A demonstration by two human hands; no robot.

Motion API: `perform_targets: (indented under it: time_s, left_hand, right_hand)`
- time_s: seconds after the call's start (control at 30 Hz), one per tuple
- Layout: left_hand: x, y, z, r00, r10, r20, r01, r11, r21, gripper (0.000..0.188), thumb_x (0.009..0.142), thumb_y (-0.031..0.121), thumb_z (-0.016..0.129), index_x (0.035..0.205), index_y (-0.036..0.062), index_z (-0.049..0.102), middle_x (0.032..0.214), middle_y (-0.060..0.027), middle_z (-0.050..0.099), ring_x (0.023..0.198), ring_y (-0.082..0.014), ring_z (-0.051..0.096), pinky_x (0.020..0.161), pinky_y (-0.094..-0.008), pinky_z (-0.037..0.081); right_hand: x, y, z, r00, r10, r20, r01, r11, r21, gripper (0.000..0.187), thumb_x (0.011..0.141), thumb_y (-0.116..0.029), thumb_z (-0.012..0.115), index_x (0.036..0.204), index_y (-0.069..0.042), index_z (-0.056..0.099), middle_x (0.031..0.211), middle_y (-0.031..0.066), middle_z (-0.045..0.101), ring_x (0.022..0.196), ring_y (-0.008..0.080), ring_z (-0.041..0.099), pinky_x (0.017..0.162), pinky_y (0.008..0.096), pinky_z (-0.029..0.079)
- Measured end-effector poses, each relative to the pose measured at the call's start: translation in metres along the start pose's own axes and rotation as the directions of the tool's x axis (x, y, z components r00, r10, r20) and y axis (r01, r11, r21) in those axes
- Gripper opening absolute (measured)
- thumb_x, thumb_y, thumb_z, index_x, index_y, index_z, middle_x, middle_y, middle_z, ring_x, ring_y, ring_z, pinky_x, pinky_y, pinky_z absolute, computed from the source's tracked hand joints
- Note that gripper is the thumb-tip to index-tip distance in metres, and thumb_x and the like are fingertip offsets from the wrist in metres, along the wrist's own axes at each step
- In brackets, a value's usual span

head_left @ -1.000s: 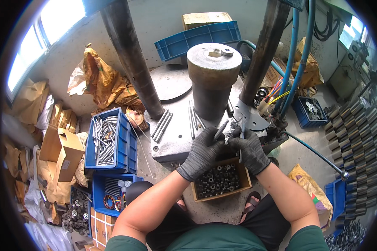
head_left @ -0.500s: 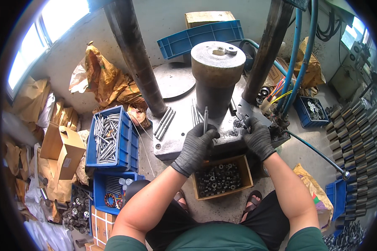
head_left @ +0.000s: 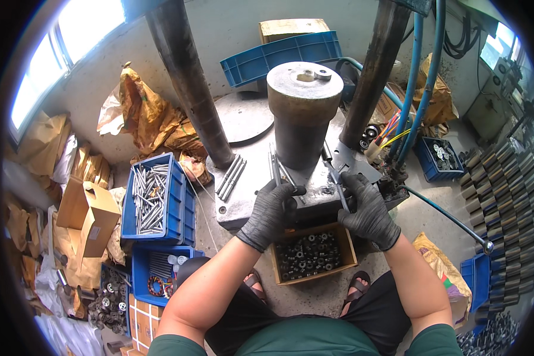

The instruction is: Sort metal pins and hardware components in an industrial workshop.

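My left hand [head_left: 269, 215], in a dark grey glove, is closed around a metal shaft [head_left: 275, 166] that points up and away over the press table's front part. Another thin rod [head_left: 288, 176] lies just beyond its fingertips. My right hand [head_left: 369, 212], gloved alike, grips a slim grey tool [head_left: 339, 188] with a dark far end; its exact kind is unclear. The tool slants across the table beside the thick steel cylinder [head_left: 305, 118]. Several shafts [head_left: 231, 178] lie side by side on the metal table [head_left: 243, 207], to the left of my left hand.
Below the table edge stands a cardboard box [head_left: 317, 274] of small dark metal parts. To the left, a blue crate [head_left: 175, 202] holds many shafts. Two steel columns [head_left: 190, 83] rise from the table. Blue hoses [head_left: 431, 89] hang at the right, near a slanting lever [head_left: 448, 218].
The upright shaft in my left hand has tipped away, and that hand has moved slightly left and down. My right hand has left the dark bits on the table and now grips the tool.
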State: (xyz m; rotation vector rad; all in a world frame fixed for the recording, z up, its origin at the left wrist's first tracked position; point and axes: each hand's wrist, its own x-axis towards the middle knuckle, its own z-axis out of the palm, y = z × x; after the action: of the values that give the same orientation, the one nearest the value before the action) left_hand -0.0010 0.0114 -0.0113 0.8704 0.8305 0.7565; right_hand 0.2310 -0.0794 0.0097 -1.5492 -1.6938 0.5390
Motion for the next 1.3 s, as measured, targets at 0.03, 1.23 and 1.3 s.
perform_targets:
  time_s: [0.03,1.23,1.3]
  left_hand:
    - [0.001,-0.001,-0.001,1.000,-0.004,-0.003,0.004,1.000,-0.011,0.023,0.095,0.022,0.058,0.099,0.0014,0.067,0.065,-0.0011,0.053,0.052,-0.0113,0.051,0.049,-0.0248,0.044]
    - [0.001,-0.010,-0.005,0.997,0.031,0.065,-0.041,0.986,0.159,0.015,0.095,0.014,0.061,0.101,0.0000,0.062,0.068,-0.0035,0.060,0.052,-0.0123,0.054,0.050,-0.0253,0.044]
    - [-0.004,-0.008,0.002,0.993,0.104,0.048,-0.111,0.976,0.186,0.018,0.096,0.014,0.059,0.105,-0.0005,0.064,0.072,-0.0038,0.062,0.054,-0.0117,0.055,0.051,-0.0250,0.045]
  right_hand:
    - [-0.002,-0.014,0.000,0.995,-0.090,0.038,0.094,0.987,-0.132,0.069,0.071,-0.009,0.070,0.137,-0.002,0.055,0.120,0.0247,0.060,0.114,0.0387,0.062,0.100,0.0419,0.052]
    - [-0.004,-0.018,-0.004,0.946,-0.313,0.090,0.321,0.853,-0.411,0.046,0.072,-0.001,0.068,0.117,-0.012,0.072,0.106,0.0142,0.070,0.094,0.0377,0.067,0.082,0.0463,0.056]
    - [-0.008,-0.016,-0.006,0.975,-0.201,0.092,0.219,0.926,-0.307,0.045,0.074,0.000,0.067,0.118,-0.012,0.072,0.107,0.0154,0.070,0.095,0.0380,0.069,0.083,0.0454,0.057]
